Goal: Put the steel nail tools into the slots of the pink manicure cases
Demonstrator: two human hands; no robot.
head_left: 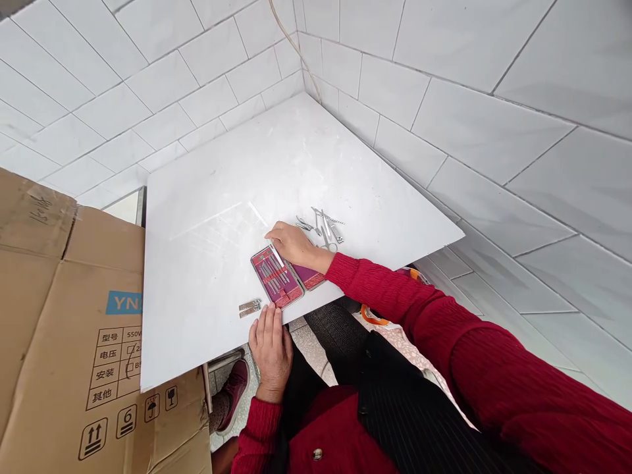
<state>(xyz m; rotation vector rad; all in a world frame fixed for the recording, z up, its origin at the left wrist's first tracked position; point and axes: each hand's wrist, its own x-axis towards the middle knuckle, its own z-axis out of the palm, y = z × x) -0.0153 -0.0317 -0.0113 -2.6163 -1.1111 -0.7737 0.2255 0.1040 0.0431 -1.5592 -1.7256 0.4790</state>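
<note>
My right hand (292, 243) pinches a thin metal tool (276, 255) over the open manicure case (276, 276), which may tip off the table's (207, 197) near edge; my left hand (270, 349) lies flat, open there.

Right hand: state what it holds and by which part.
Right hand pinches a thin metal tool by its upper end, over the open manicure case.

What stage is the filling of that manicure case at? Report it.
Several tools already sit in the open case. The right hand holds a slim tool over it; the left hand rests flat on the table edge. Left: the loose pile and nail clippers.
</note>
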